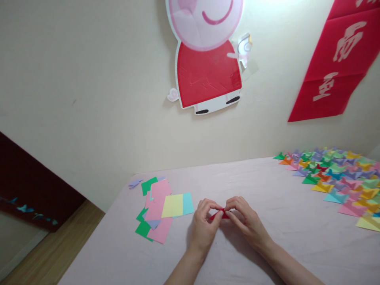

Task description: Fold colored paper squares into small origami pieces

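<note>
I've got a little red paper (225,216) pinched up in both hands, just to the right of the loose sheets (156,208), which are my landmark here. The left hand (206,221) has it between thumb and fingertips, and the right hand (247,219) looks to be doing the same at the other end, but I can't tell how firmly. My fingers hide most of it, and that's the main worry tbh: pressing blind, I could easily crease it in the wrong spot. Also, with two pinches on something that small, an uneven tug would probably pop it loose from one side or rip it. The blue sheet (187,204) at the right edge of the loose sheets is just beside my left hand, so a careless wrist could drag it over the table cover (113,245); nothing seems to be weighing it down. The folded pieces (350,184) sit crowded in rows well to the right of the loose sheets, so I reckon only a wide sweep would scatter those.
</note>
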The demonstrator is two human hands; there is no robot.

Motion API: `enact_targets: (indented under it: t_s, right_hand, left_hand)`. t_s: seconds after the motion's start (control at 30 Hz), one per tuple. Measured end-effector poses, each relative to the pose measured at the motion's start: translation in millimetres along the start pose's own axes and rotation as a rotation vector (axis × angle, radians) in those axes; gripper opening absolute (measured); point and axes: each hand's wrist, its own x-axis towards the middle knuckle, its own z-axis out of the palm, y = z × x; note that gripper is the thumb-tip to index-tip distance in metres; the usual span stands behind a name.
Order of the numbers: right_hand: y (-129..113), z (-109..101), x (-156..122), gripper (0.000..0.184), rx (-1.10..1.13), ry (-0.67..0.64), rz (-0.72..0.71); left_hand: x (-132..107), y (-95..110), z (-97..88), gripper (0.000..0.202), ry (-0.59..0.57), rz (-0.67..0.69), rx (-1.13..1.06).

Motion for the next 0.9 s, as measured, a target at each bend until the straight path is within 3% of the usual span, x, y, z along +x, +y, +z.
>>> enact_targets:
  t_s: [0.27, 0.9]
  right_hand:
    - [4.4, 2.1, -3.2, 0.004, 0.081, 0.019, 0.159]
    - [0.6, 0.3, 2.6, 0.021, 0.139, -0.012, 0.249]
  left_hand:
    - [-1.2, -4.1, 1.6, 0.007, 0.024, 0.019, 0.007]
    - [0.7, -4.4, 1.8, 0.009, 0.037, -0.026, -0.037]
